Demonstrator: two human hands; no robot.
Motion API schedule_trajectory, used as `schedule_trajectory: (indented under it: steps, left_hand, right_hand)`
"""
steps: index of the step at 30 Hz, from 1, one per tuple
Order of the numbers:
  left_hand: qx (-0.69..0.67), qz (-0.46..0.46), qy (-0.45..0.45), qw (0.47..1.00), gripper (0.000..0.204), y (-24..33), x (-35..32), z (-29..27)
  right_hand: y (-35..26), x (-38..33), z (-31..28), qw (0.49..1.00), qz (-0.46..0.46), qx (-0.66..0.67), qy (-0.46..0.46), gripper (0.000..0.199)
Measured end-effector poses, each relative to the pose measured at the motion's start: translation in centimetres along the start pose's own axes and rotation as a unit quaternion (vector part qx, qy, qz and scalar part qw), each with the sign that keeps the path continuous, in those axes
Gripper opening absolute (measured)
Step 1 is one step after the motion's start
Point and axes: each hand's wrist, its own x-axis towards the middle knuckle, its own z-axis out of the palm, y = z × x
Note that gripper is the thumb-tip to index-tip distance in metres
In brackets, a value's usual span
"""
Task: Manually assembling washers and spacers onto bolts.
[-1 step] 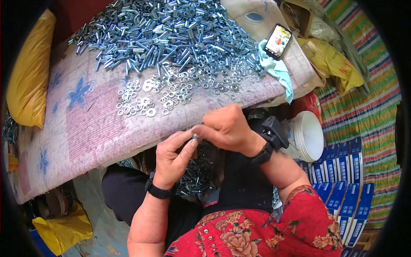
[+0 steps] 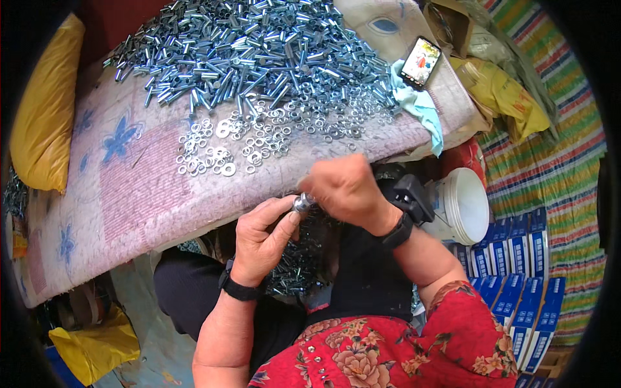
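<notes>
My left hand (image 2: 262,236) pinches a short silver bolt (image 2: 302,202) between thumb and fingers, just below the edge of a cloth-covered table (image 2: 129,194). My right hand (image 2: 346,191) closes its fingertips on the bolt's other end; what else it holds is hidden. Both wrists wear black bands. A heap of silver bolts (image 2: 294,265) lies in my lap under the hands. On the table, a large pile of bolts (image 2: 259,52) fills the far side. Loose washers (image 2: 259,136) are scattered nearer to me.
A phone (image 2: 420,63) with a lit screen and a light blue cloth (image 2: 420,110) lie at the table's right end. A white bucket (image 2: 462,204) and stacked blue boxes (image 2: 524,284) stand at my right. A yellow bag (image 2: 42,110) is at the left, and a striped mat (image 2: 550,129) is on the right.
</notes>
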Motion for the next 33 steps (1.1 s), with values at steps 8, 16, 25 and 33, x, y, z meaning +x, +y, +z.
schedule_trajectory:
  steps: [8,16,25,33]
  left_hand:
    - [-0.149,-0.141,0.076,0.976,0.016,1.0,0.2,-1.3]
    - [-0.233,-0.087,0.019,0.968,0.021,0.3,-0.1,-1.1]
    - [-0.014,-0.053,-0.026,0.998,0.017,-0.2,-1.1,0.3]
    - [0.23,0.123,0.019,0.965,0.032,-0.4,-0.4,0.7]
  right_hand:
    - [-7.7,-2.2,4.4,0.907,-0.204,0.36,-0.081,0.046]
    - [-2.9,-0.4,0.4,0.973,0.082,0.211,0.047,0.031]
    - [-0.8,-2.2,0.4,0.994,0.018,0.054,-0.09,0.019]
    - [2.9,2.9,0.6,0.996,0.063,-0.062,0.014,0.031]
